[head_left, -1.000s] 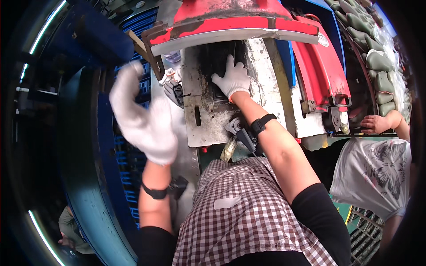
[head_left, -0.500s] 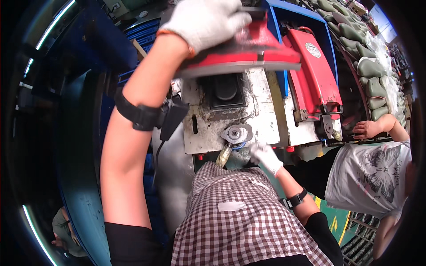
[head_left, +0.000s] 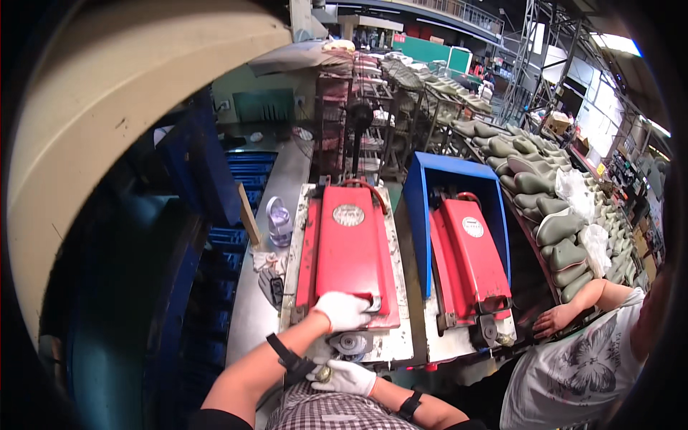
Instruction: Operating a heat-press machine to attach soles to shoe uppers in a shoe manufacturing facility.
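A red metal lid [head_left: 350,251] lies lowered over the white-topped machine base [head_left: 398,342] in front of me. My left hand [head_left: 344,310], in a white knitted glove, is closed at the lid's front edge, on its handle [head_left: 374,304]. Below it a round grey pivot [head_left: 351,343] sits at the front of the base. Near my apron, my gloved right hand [head_left: 345,378] has its fingers curled round the yellowish wrapped end of a lever [head_left: 324,374]. Part of the lever is hidden by the hand and my left wrist strap.
A second red-lidded machine [head_left: 469,251] stands to the right inside a blue hood [head_left: 459,168]. Grey-green foam pieces [head_left: 534,183] are heaped beyond it, next to a co-worker's hand [head_left: 550,322]. Left are a clear purple bottle [head_left: 279,223] and a dark glove [head_left: 271,287].
The red lid has come down from its raised position, with my left hand on its handle. My right hand has moved left onto the lever. My view has tilted up.
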Motion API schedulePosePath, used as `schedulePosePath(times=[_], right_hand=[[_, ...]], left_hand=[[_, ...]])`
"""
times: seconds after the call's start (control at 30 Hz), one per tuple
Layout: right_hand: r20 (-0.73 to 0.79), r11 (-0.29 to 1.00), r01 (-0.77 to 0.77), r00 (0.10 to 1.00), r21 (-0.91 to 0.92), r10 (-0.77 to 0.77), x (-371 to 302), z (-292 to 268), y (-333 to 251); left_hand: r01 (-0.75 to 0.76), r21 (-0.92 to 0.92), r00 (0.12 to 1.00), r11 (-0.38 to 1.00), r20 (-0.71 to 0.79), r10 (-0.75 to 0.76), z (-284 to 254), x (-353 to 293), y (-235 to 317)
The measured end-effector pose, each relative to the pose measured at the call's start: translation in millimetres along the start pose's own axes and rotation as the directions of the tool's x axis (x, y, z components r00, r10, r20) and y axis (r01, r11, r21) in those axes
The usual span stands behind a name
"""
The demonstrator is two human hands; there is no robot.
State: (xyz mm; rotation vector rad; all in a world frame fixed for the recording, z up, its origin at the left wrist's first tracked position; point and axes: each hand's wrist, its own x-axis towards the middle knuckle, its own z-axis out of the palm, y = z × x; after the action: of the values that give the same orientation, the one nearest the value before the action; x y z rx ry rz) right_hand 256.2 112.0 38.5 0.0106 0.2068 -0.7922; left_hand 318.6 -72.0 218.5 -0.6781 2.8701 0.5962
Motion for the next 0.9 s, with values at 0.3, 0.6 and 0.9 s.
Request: schedulePosePath(times=[0.3,0.6,0.9], right_hand=[[-0.314,0.957,-0.071,0.949,-0.280,-0.021,-59,-4,-20],[0.026,-0.028,-0.298,0.010,-0.954,-1.000,-270,18,-111],[0.179,0.122,-0.893,-0.218,-0.434,-0.959,-412,-41,-163]], left_hand=[[0.063,0.032,0.995,0.998,-0.084,-0.060,32,4,1],[0.067,-0.392,0.863,0.918,-0.439,-0.250,34,4,15],[-0.511,-0.314,0.673,0.800,-0.725,0.146,29,98,145]])
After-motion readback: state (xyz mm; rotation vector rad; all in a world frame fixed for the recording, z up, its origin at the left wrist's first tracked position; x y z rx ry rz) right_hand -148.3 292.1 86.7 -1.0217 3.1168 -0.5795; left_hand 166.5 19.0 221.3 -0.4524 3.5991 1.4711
